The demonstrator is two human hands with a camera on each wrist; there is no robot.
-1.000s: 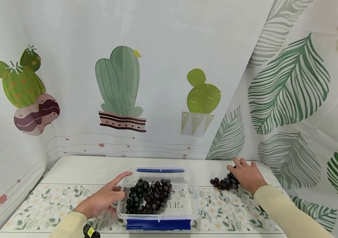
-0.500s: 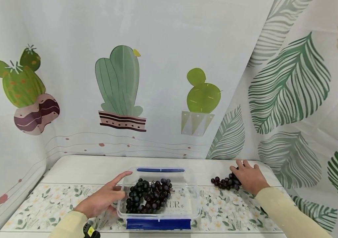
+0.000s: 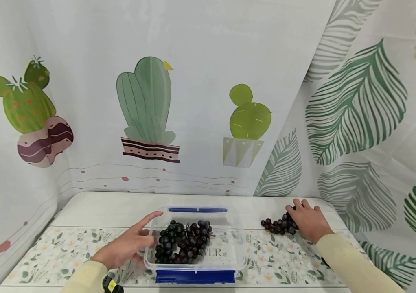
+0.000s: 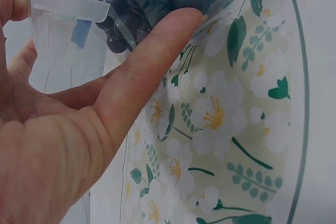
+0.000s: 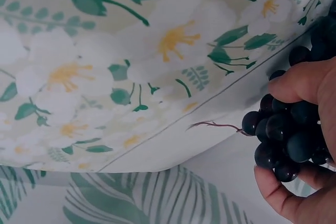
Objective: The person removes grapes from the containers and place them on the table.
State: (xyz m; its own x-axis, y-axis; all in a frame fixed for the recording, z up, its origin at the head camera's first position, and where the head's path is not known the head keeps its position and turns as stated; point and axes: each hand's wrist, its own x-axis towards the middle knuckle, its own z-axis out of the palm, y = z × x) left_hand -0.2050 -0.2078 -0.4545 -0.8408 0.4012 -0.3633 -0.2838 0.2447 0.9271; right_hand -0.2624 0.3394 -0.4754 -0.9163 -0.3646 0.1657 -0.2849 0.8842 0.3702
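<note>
A clear plastic container (image 3: 236,240) with blue clips stands on the table and holds dark grapes (image 3: 184,243) in its left half. At its left side is my left hand (image 3: 124,246), index finger stretched along the back corner. In the left wrist view, the straight thumb (image 4: 157,56) rests against the container's wall. To the right of the container, my right hand (image 3: 311,223) grips another bunch of dark grapes (image 3: 279,225) by its far end. The right wrist view shows thumb and fingers round this bunch (image 5: 294,135), with a thin bare stem sticking out.
Beneath everything lies a white table cover with a floral band (image 3: 266,260). A curtain printed with cacti and leaves (image 3: 200,101) hangs right behind the table and along its right side. A dark strap with a yellow mark (image 3: 110,284) is on the left wrist.
My right hand has shifted slightly right and toward me, and the bunch it holds has slid a little right with it. The left hand and the container have stayed put.
</note>
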